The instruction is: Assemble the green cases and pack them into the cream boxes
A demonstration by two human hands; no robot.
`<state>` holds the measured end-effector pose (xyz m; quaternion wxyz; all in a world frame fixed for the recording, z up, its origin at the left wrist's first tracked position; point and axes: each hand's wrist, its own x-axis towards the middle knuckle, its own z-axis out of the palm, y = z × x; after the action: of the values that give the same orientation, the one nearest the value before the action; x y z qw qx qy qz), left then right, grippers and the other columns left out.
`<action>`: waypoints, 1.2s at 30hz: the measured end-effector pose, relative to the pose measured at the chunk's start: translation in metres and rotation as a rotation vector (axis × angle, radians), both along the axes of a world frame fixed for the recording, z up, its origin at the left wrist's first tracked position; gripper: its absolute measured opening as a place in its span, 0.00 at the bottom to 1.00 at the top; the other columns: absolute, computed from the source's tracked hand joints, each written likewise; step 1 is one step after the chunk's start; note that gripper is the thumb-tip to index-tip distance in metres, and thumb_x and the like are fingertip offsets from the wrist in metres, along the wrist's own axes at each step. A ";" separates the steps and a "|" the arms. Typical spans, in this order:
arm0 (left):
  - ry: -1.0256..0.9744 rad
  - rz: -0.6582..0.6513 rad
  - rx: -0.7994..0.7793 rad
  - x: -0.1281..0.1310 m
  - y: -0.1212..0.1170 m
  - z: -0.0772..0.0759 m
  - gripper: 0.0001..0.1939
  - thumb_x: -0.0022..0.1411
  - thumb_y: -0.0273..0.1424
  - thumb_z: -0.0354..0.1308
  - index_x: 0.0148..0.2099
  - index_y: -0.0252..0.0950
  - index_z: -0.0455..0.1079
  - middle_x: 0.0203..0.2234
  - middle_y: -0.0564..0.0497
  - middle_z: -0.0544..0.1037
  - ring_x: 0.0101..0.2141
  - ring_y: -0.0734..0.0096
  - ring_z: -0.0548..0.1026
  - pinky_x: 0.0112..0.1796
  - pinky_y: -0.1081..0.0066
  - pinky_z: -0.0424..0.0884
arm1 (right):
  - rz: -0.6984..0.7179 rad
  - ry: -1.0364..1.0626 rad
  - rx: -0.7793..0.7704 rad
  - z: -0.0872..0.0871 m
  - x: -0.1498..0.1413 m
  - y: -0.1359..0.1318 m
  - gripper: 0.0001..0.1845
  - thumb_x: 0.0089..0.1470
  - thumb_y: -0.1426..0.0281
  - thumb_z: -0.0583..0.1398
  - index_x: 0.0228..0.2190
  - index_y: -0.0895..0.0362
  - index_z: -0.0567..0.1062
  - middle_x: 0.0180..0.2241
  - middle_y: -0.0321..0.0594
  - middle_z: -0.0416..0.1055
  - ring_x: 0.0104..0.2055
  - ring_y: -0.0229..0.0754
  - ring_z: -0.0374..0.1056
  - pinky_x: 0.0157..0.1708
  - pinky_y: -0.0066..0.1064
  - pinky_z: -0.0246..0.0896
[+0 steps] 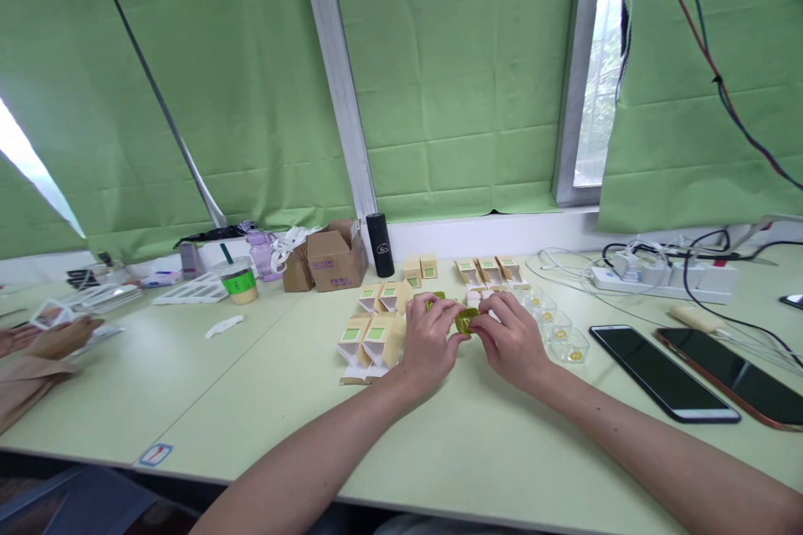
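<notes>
Partly hidden green piece, axis unclear

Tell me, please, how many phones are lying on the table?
2 clearly visible, both toward the right: the white-edged phone and, to its right, the orange-edged phone. A dark object, cut off at the picture's right edge, may be another.

Bright overall, soft diffuse light; daylight thru L gap blown to white, R window pane hazy & pale; table fairly evenly lit, shadows faint; wide-angle distortion, L window frame tilts, arms stretch twd btm corners; olive piece detail soft, print on black bottle illegible
</notes>
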<state>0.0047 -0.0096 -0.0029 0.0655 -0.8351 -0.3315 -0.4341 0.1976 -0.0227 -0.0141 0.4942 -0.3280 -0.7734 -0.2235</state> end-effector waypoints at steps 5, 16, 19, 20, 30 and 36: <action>0.001 0.007 0.001 -0.001 0.001 -0.001 0.23 0.62 0.28 0.68 0.59 0.44 0.75 0.50 0.46 0.80 0.53 0.47 0.66 0.56 0.46 0.64 | -0.005 -0.006 0.007 0.001 -0.001 -0.001 0.10 0.64 0.76 0.58 0.34 0.53 0.77 0.38 0.45 0.72 0.42 0.49 0.64 0.38 0.41 0.65; -0.239 0.159 -0.110 -0.011 0.021 0.001 0.22 0.62 0.29 0.69 0.58 0.43 0.75 0.51 0.47 0.78 0.55 0.51 0.65 0.59 0.48 0.64 | 0.022 0.013 -0.110 -0.001 0.000 0.005 0.10 0.64 0.78 0.58 0.36 0.53 0.77 0.36 0.42 0.77 0.44 0.49 0.67 0.40 0.40 0.63; -0.289 0.166 -0.138 -0.012 0.019 0.003 0.21 0.63 0.30 0.68 0.58 0.44 0.75 0.50 0.47 0.79 0.55 0.52 0.65 0.59 0.49 0.63 | -0.055 -0.063 -0.176 -0.009 0.000 0.014 0.12 0.61 0.80 0.59 0.31 0.53 0.77 0.30 0.40 0.79 0.43 0.49 0.67 0.39 0.40 0.60; -0.295 0.165 -0.145 -0.011 0.018 0.003 0.21 0.62 0.30 0.69 0.58 0.44 0.75 0.50 0.47 0.79 0.55 0.52 0.65 0.59 0.49 0.63 | -0.089 -0.091 -0.199 -0.011 -0.001 0.017 0.12 0.59 0.81 0.60 0.30 0.53 0.78 0.29 0.40 0.79 0.43 0.50 0.66 0.39 0.40 0.58; -0.329 0.179 -0.180 -0.009 0.015 0.007 0.21 0.62 0.29 0.69 0.57 0.43 0.76 0.51 0.47 0.79 0.56 0.53 0.66 0.60 0.53 0.63 | -0.340 -0.383 -0.425 -0.009 -0.018 0.035 0.09 0.59 0.76 0.62 0.33 0.55 0.84 0.41 0.46 0.80 0.52 0.52 0.63 0.52 0.42 0.51; -0.339 0.170 -0.187 -0.011 0.013 0.008 0.22 0.62 0.28 0.69 0.58 0.41 0.76 0.51 0.47 0.79 0.56 0.54 0.65 0.60 0.54 0.63 | -0.377 -0.403 -0.451 -0.014 -0.023 0.046 0.10 0.60 0.74 0.61 0.34 0.56 0.84 0.42 0.48 0.80 0.54 0.54 0.62 0.55 0.43 0.49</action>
<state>-0.0064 0.0038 0.0050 -0.0325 -0.7216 -0.4460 -0.5285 0.1749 0.0231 -0.0280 0.1970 -0.5151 -0.8111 -0.1948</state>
